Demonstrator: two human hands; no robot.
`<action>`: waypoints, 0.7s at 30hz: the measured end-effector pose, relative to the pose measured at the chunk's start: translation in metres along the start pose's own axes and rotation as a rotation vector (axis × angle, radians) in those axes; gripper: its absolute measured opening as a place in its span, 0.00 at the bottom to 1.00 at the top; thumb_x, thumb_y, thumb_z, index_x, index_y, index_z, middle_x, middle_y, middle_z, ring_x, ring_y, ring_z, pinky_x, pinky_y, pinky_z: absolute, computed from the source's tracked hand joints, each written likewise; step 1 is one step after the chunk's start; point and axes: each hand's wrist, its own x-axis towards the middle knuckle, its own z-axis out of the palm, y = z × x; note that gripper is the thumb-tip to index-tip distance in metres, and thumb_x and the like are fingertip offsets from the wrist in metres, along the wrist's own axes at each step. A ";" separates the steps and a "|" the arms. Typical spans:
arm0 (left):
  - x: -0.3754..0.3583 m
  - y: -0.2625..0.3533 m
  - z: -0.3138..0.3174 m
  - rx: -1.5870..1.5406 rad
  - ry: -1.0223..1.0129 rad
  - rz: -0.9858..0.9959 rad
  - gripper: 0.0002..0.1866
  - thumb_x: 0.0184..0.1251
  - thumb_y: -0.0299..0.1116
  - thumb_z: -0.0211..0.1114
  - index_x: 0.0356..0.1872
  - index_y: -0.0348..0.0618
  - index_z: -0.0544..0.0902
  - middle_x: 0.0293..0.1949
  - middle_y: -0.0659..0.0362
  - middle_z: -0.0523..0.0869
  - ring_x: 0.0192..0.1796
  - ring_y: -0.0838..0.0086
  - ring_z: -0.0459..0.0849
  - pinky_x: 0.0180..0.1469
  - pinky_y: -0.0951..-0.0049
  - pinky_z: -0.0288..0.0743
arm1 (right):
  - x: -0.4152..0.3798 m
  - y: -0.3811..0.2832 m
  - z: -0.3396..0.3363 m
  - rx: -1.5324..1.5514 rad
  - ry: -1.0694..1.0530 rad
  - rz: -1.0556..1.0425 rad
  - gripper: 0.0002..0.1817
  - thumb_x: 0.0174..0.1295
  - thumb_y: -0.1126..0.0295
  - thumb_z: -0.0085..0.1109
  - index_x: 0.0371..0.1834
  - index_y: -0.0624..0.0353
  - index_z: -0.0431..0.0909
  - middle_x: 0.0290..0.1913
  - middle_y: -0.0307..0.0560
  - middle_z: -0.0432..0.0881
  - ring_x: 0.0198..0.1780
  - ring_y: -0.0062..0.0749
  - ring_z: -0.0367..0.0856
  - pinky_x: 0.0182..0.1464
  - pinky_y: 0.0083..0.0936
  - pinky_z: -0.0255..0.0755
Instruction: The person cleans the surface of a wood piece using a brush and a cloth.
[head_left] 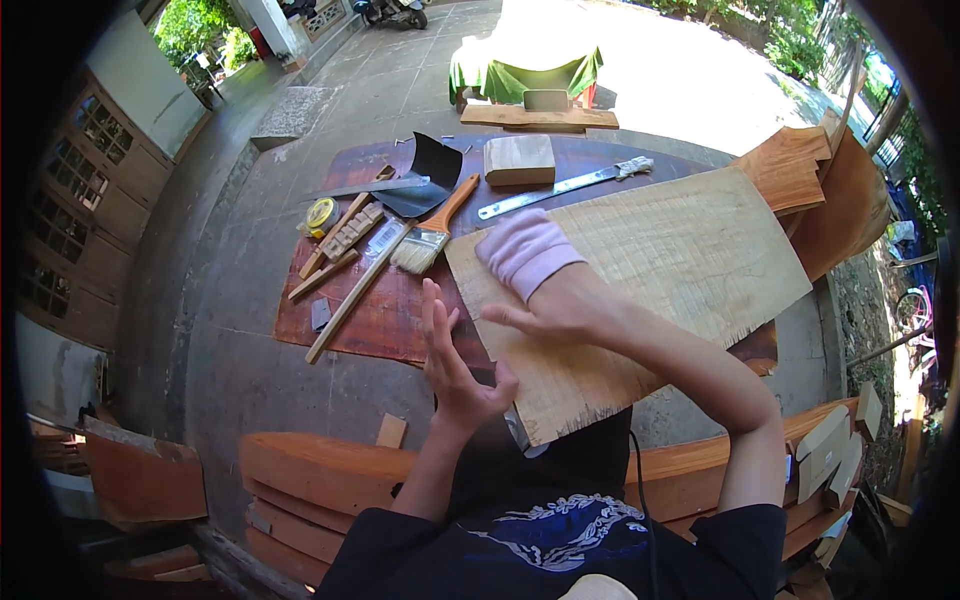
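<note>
A thin, pale wooden board (690,260) with a rough, splintered near edge lies slanted across the dark red table. My right hand (570,305) rests over its left part, fingers covered by a folded pink cloth (530,250), thumb sticking out to the left. The cloth hides how those fingers are bent. Just off the board's left edge, my left hand (460,370) is raised with fingers stretched up and thumb apart, holding nothing. Beyond it lies a wide paintbrush (430,240) with an orange handle and pale bristles.
On the table (390,325) lie a steel ruler (550,190), a sanding block (519,160), black sheet (425,175), tape measure (320,215) and several wooden strips (350,300). A wooden bench (320,470) runs along my side. Curved wooden pieces (845,200) stand at right.
</note>
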 end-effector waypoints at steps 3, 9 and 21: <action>-0.001 -0.002 0.001 0.026 -0.005 0.002 0.59 0.49 0.27 0.68 0.85 0.31 0.46 0.83 0.28 0.53 0.83 0.35 0.61 0.71 0.47 0.76 | 0.016 -0.006 0.008 0.151 -0.015 -0.202 0.25 0.71 0.48 0.62 0.49 0.63 0.85 0.55 0.53 0.85 0.67 0.52 0.76 0.75 0.42 0.64; 0.000 0.001 -0.001 0.009 -0.022 -0.005 0.60 0.48 0.26 0.66 0.85 0.28 0.44 0.83 0.28 0.53 0.83 0.35 0.60 0.72 0.48 0.76 | 0.022 0.021 0.008 0.004 -0.061 0.036 0.29 0.75 0.47 0.55 0.66 0.59 0.78 0.66 0.58 0.78 0.72 0.55 0.71 0.79 0.46 0.58; 0.003 -0.002 -0.002 0.036 -0.026 0.009 0.54 0.48 0.32 0.69 0.82 0.30 0.56 0.81 0.30 0.59 0.79 0.34 0.67 0.70 0.51 0.80 | -0.130 0.135 -0.110 -0.068 -0.104 0.783 0.35 0.84 0.49 0.41 0.82 0.66 0.62 0.83 0.61 0.63 0.85 0.48 0.60 0.86 0.36 0.50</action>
